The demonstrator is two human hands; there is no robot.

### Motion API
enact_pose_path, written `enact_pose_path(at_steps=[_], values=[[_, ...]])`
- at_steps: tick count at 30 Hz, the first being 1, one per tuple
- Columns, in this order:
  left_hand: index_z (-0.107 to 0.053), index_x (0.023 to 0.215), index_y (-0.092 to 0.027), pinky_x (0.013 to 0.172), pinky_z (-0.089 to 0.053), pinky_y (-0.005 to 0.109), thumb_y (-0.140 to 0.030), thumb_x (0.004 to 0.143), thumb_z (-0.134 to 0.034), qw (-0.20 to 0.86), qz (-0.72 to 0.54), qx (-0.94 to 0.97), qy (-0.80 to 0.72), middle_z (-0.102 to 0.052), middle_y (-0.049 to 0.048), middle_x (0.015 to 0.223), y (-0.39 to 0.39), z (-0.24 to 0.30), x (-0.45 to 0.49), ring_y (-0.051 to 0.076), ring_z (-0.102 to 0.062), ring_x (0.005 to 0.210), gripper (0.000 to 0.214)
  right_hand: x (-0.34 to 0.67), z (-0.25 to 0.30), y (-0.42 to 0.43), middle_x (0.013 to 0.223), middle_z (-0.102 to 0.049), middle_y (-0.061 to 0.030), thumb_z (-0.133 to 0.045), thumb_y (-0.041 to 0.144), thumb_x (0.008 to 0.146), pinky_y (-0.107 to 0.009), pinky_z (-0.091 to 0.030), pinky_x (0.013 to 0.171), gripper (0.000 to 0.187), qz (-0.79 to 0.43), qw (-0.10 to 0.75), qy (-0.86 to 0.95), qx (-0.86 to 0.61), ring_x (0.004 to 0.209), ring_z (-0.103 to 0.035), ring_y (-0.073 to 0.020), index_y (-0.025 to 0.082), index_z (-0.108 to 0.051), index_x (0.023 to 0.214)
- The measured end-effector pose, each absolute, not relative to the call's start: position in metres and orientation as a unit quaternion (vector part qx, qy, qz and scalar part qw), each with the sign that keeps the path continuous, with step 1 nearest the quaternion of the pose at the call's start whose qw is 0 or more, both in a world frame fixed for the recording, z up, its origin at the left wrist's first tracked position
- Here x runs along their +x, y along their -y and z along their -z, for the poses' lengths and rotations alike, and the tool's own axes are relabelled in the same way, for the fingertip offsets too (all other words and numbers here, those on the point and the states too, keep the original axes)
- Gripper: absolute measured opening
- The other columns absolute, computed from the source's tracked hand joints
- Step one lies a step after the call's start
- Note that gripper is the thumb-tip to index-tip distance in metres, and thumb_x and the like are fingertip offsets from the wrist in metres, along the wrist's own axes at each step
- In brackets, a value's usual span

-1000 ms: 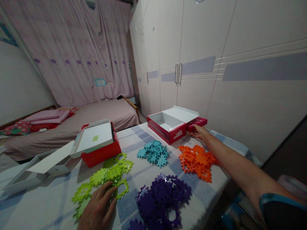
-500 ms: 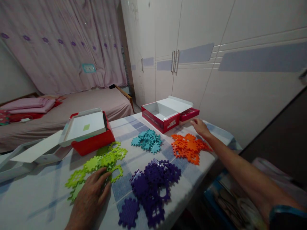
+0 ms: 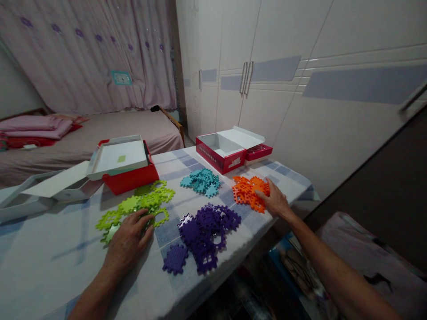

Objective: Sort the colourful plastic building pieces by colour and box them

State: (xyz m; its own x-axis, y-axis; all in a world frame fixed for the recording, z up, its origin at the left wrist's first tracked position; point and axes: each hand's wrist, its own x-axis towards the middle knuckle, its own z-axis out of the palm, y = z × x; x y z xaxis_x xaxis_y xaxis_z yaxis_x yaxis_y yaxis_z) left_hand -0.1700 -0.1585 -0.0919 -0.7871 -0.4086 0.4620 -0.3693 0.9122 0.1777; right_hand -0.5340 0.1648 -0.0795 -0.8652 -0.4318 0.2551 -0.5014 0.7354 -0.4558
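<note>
Left hand [image 3: 128,238] is laid palm down on the table [image 3: 50,266], fingers slightly spread, with the fingertips resting on the near edge of the green pieces [image 3: 147,204]; nothing is seen to be gripped. Right hand [image 3: 275,202] is laid palm down on the near right edge of the orange pieces [image 3: 247,193], fingers loosely extended over them. Whether a piece is pinched beneath cannot be told. One change is recorded: a second ago the right hand was stretched out to the far red box [image 3: 213,159] at its small side compartment, and it has since been drawn back to the orange pile, well apart from that box. The left hand has been kept on the green pile throughout. Contact is therefore now made with two colour piles at once, and the box is no longer touched. Between the hands, purple pieces [image 3: 208,224] are heaped, with one loose purple piece [image 3: 175,258] lying just beside them at the near edge. Teal pieces [image 3: 201,181] are piled farther back, between the green and orange. Behind the green pile a second red box [image 3: 131,180] is noted with a white tray [image 3: 118,156] set on top, and a white lid [image 3: 50,189] lies to its left. A wardrobe [image 3: 283,111], a bed [image 3: 83,144] and a curtain [image 3: 83,66] are seen beyond the table.
</note>
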Motion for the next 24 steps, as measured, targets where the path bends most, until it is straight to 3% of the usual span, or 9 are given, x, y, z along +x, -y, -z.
enact_pose_path(at_steps=[10,20,24], values=[[-0.069,0.104,-0.017,0.096,-0.047,0.045,-0.039,0.087,-0.045,0.256,0.042,0.213,0.942,-0.062,0.0128,0.119,0.156,0.089,-0.169,0.028,-0.058,0.110,0.036,-0.502,0.078,-0.123,0.154,-0.029,-0.0152,-0.062,0.065,0.073,-0.053,-0.031,0.109,0.095,-0.266,0.102,0.909,0.306,0.140,-0.029,-0.0332,0.021,-0.027,0.149],[-0.069,0.104,-0.017,0.097,-0.047,0.046,-0.039,0.088,-0.045,0.256,0.045,0.203,0.944,-0.062,0.0128,0.119,0.158,0.091,-0.169,0.028,-0.058,0.110,0.036,-0.501,0.077,-0.105,0.131,-0.054,-0.0128,-0.063,0.048,0.079,-0.043,-0.040,0.103,0.062,-0.366,0.138,0.857,0.334,0.121,-0.051,-0.0284,0.019,-0.048,0.132],[-0.069,0.104,-0.017,0.097,-0.047,0.044,-0.039,0.088,-0.046,0.260,0.038,0.204,0.943,-0.062,0.0122,0.118,0.159,0.091,-0.169,0.027,-0.058,0.109,0.036,-0.500,0.075,-0.104,0.125,-0.058,-0.0104,-0.063,0.042,0.079,-0.042,-0.042,0.102,0.051,-0.395,0.143,0.838,0.349,0.117,-0.054,-0.0272,0.021,-0.053,0.124]])
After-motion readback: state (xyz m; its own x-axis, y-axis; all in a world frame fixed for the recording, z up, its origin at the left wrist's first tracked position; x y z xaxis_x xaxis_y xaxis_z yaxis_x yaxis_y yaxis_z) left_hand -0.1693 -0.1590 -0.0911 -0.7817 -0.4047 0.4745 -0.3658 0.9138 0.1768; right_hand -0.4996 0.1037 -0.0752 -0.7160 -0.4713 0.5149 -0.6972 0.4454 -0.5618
